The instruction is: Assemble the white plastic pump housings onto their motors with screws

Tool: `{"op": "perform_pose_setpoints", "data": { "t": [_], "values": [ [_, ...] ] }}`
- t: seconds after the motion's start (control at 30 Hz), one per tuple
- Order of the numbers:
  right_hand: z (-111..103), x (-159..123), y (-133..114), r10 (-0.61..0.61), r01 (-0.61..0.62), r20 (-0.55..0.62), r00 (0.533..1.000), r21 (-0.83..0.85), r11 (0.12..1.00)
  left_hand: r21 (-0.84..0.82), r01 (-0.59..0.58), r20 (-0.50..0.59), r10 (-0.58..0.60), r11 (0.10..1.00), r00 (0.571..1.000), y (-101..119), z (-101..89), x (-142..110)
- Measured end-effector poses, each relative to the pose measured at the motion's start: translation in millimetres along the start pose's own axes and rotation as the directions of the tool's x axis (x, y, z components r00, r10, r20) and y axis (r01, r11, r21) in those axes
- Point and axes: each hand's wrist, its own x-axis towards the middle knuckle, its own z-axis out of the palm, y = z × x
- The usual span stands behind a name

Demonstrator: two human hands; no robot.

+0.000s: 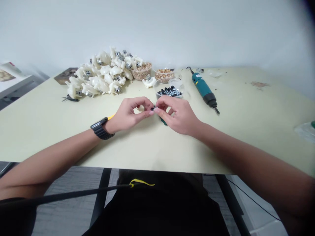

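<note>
Above the middle of the table, my left hand (128,113) and my right hand (181,114) meet fingertip to fingertip. Both pinch a small black-and-silver part (154,108), too small to identify and partly covered by the fingers. Just behind my right hand is a clear plastic tub (182,86) with small black pieces and silver screw-like pieces (169,91). Below the fingertips, a dark green object (163,121) shows in part; the right hand hides the rest.
Cream-white plastic figures (100,77) with metal pieces are heaped at the back left. Cutting pliers (70,98) lie in front of them. Two tubs of brownish bits (142,71) stand behind. A teal corded power screwdriver (204,90) lies right on the table (137,150).
</note>
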Motion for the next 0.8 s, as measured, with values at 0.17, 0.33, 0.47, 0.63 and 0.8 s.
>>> {"op": "perform_pose_setpoints", "data": {
  "t": [0.17, 0.33, 0.47, 0.63, 0.8],
  "values": [
    [-0.9, -1.2, 5.7, -0.162, 0.166, 0.037, 0.986, -0.121, 0.979, -0.082, -0.007, 0.103, 0.015, 0.997, 0.995, -2.6, -3.4, 1.7],
    [1.8, -0.2, 4.2, -0.211, 0.208, -0.015, 0.977, -0.115, 0.971, -0.091, 0.008, 0.173, 0.007, 0.996, 0.985, 2.1, -4.0, 3.0],
    [2.2, 1.5, 2.7, -0.223, 0.222, -0.010, 0.975, -0.096, 0.970, -0.205, 0.083, 0.161, -0.050, 0.975, 0.986, 6.0, -0.2, 0.5],
    [4.7, 1.2, 0.3, -0.208, 0.207, -0.005, 0.978, -0.074, 0.975, -0.206, 0.086, 0.107, -0.065, 0.975, 0.992, 5.8, 4.2, -2.4],
    [10.1, -0.2, -3.8, 0.108, -0.109, 0.016, 0.994, 0.144, 0.983, 0.172, -0.105, 0.018, 0.103, 0.980, 0.994, 6.3, 4.7, -1.0]
  ]
}}
